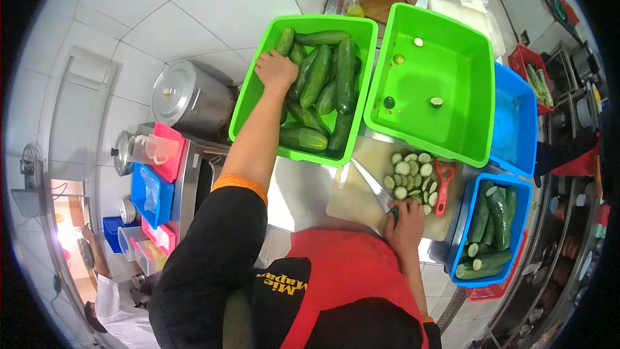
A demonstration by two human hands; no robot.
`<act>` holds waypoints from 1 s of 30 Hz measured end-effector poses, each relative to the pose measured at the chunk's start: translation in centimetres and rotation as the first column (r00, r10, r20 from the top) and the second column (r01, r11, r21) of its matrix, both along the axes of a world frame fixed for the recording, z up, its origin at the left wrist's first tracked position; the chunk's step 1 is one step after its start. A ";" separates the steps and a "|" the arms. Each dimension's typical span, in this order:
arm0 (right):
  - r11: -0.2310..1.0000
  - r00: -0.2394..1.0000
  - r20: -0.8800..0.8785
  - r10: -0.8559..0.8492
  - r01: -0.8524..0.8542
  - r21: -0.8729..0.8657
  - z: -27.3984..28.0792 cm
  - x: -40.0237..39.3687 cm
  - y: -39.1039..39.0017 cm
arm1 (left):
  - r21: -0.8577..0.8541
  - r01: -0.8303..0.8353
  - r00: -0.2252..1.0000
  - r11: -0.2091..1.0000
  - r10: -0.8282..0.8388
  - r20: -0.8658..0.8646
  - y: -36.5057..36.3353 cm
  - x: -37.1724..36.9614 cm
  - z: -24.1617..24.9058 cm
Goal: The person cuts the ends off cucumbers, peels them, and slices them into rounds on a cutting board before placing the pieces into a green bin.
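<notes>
My left hand (276, 71) reaches into a green tub (258, 100) full of whole cucumbers (316, 77), its fingers bent at the tub's left side beside an upper cucumber; what the fingertips hold, if anything, is hidden. Low on the cutting board (361, 197), my right hand (405, 225) is closed around the dark green handle of a knife (369, 181), whose blade points up and left. Just above that hand lie several cucumber slices (403, 168), with a red peeler (444, 187) to their right.
A second green tub (445, 68) holds a few cucumber ends. Cucumbers fill a blue tub (492, 223) at the right, beside another blue tub (516, 119). A lidded metal pot (187, 100) stands at the left. Another person (119, 310) is at the lower left.
</notes>
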State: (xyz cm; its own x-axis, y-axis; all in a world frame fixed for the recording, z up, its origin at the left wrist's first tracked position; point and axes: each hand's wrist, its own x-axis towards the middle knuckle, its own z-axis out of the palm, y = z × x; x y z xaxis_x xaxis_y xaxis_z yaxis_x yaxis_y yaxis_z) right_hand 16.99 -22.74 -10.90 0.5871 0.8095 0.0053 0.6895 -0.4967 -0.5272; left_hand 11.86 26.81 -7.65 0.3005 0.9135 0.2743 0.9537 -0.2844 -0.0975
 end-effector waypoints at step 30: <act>0.958 0.960 -0.197 -0.199 0.149 -0.243 1.6 0.6 -1.5 | -0.486 0.735 0.653 0.473 -0.301 0.696 -24.4 -11.8 9.0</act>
State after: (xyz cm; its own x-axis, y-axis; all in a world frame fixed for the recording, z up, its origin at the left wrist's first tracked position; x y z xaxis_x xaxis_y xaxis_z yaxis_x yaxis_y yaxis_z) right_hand 17.56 -24.21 -9.26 0.6855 0.6600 -0.3073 0.4630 -0.7210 -0.5156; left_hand 0.02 2.37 1.40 0.8176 0.5687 -0.0893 0.4310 -0.5019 0.7498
